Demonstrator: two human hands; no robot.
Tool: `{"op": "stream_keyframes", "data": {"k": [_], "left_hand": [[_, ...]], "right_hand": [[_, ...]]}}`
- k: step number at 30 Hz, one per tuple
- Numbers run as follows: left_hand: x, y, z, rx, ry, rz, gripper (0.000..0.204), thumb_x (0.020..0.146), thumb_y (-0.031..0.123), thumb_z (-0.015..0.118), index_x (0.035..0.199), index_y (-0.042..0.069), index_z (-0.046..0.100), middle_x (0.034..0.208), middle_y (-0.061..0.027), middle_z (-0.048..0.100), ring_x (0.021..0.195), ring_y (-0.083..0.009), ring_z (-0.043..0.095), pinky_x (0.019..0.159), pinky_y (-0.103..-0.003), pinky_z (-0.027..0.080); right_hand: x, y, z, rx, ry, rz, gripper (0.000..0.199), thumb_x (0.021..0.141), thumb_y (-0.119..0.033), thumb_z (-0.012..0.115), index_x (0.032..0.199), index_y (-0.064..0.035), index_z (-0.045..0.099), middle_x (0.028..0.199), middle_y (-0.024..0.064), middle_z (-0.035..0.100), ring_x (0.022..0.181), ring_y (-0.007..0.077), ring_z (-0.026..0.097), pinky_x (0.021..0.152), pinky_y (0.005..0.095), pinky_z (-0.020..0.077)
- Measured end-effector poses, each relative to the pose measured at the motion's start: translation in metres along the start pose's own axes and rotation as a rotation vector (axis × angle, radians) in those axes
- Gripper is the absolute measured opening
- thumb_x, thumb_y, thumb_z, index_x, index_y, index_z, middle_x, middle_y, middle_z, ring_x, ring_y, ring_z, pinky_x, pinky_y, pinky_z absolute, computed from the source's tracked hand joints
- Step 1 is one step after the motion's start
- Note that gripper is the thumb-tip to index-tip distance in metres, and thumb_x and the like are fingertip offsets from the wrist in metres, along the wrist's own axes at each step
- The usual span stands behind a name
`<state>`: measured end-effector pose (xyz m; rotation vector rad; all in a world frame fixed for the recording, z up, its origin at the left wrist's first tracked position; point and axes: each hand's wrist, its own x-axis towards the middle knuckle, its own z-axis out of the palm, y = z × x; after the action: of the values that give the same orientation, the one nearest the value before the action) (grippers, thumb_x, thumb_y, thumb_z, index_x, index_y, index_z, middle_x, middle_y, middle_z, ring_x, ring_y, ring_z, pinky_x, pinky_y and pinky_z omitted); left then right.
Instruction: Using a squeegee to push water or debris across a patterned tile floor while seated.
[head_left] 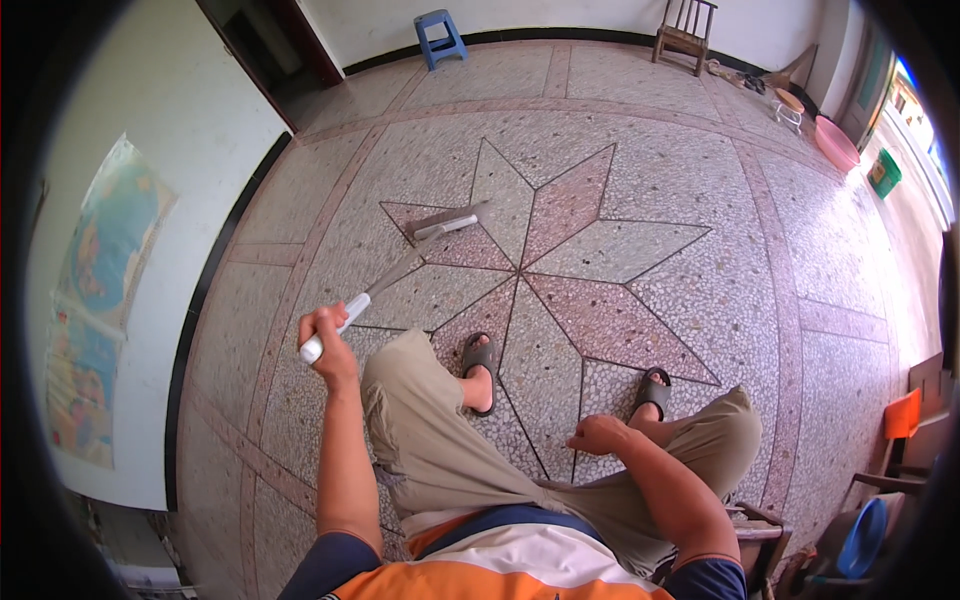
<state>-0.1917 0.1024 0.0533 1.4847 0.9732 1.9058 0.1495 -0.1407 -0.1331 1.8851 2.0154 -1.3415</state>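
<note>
My left hand (331, 345) is wrapped around the white grip of a T-shaped squeegee (393, 273) with a thin grey shaft. Its crosswise head, a white bar with a blurred greyish strip, points away from me. The head appears over the reddish part of a star pattern (570, 215) in the speckled floor; I cannot tell whether it touches the floor. By my right knee, my right hand (600, 436) has its fingers curled in, and nothing shows in it. Both my feet, in dark sandals, stand on the near part of the star.
A blue stool (439, 38) and a wooden chair (685, 38) stand by the far wall. At the right are a low stool (788, 104), a pink basin (836, 143) and a green bucket (884, 173) near a bright doorway. Maps (110, 240) hang on the left wall.
</note>
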Motion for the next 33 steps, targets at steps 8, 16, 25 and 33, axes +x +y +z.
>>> {"op": "stream_keyframes", "data": {"k": [8, 16, 25, 33], "left_hand": [[0.033, -0.082, 0.048, 0.296, -0.119, -0.096, 0.022, 0.092, 0.02, 0.063, 0.083, 0.0, 0.058, 0.082, -0.008, 0.065, 0.079, -0.0154, 0.059, 0.073, -0.032, 0.048], [0.028, -0.129, 0.083, 0.282, -0.216, -0.086, 0.018, 0.092, 0.016, 0.063, 0.098, 0.0, 0.062, 0.104, -0.0115, 0.065, 0.098, -0.0194, 0.06, 0.087, -0.033, 0.048], [0.015, -0.087, 0.07, 0.428, -0.194, -0.2, 0.018, 0.092, 0.016, 0.063, 0.096, -0.001, 0.061, 0.098, -0.0105, 0.065, 0.089, -0.0175, 0.059, 0.081, -0.033, 0.048], [-0.061, 0.009, 0.017, 0.333, -0.245, -0.166, 0.018, 0.092, 0.016, 0.062, 0.096, -0.001, 0.062, 0.101, -0.009, 0.065, 0.093, -0.0164, 0.058, 0.084, -0.031, 0.047]], "right_hand": [[0.004, 0.004, 0.005, -0.01, -0.032, 0.001, 0.05, 0.086, -0.052, 0.054, 0.095, -0.0063, 0.072, 0.097, 0.0181, 0.068, 0.094, 0.0359, 0.064, 0.083, 0.0455, 0.0495], [0.001, 0.007, 0.005, 0.012, 0.013, 0.021, 0.049, 0.086, -0.052, 0.055, 0.093, -0.0069, 0.072, 0.097, 0.0165, 0.069, 0.092, 0.0357, 0.064, 0.081, 0.0455, 0.05], [0.005, 0.014, 0.01, 0.008, 0.05, 0.02, 0.048, 0.084, -0.052, 0.057, 0.09, -0.0068, 0.073, 0.096, 0.0165, 0.069, 0.092, 0.0352, 0.065, 0.082, 0.045, 0.0501], [0.005, 0.014, 0.014, -0.014, 0.075, -0.009, 0.046, 0.084, -0.05, 0.058, 0.089, -0.0066, 0.073, 0.093, 0.0166, 0.069, 0.091, 0.0347, 0.065, 0.082, 0.0447, 0.0505]]}}
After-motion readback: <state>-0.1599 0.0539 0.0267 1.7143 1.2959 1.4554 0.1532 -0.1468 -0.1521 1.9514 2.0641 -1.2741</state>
